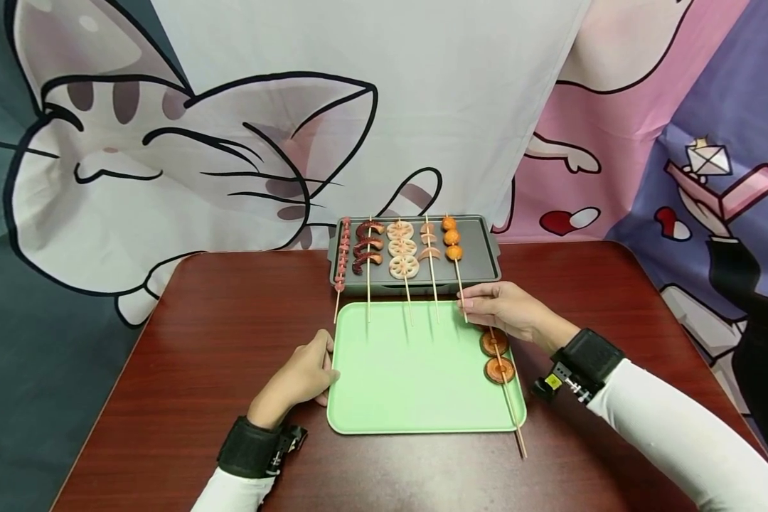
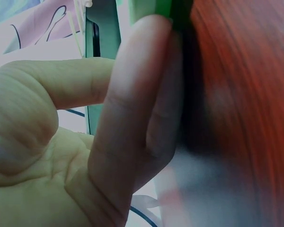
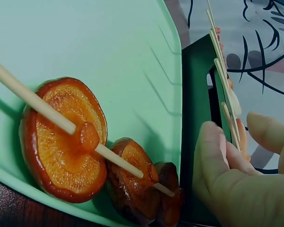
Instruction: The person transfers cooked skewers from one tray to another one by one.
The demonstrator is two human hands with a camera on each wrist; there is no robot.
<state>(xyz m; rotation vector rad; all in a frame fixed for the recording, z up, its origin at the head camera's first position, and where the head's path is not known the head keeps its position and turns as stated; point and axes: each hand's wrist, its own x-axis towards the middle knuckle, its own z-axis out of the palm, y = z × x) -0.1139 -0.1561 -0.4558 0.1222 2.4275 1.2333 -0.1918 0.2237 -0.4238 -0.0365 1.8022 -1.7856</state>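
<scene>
A: What is sitting on the dark red wooden tabletop [image 1: 230, 341]?

B: A flat pale green plastic tray [image 1: 416, 370] is lying below a dark grey grill pan [image 1: 480, 249]. The left hand [image 1: 301, 375] is pressing relaxed fingers [image 2: 132, 109] against the tray's left edge.

A: And the right hand [image 1: 508, 311]?

B: Its fingers [image 3: 217, 156] are pinching the stick of the orange ball skewer [image 1: 456, 264]. The wrist view is showing three mushroom slices on the mushroom skewer [image 3: 66, 137]; the head view shows two, hugging the tray's right rim.

No text, label, brand or number can be read in any view; the cloth backdrop [image 1: 384, 107] carries only cartoon drawings, without letters.
</scene>
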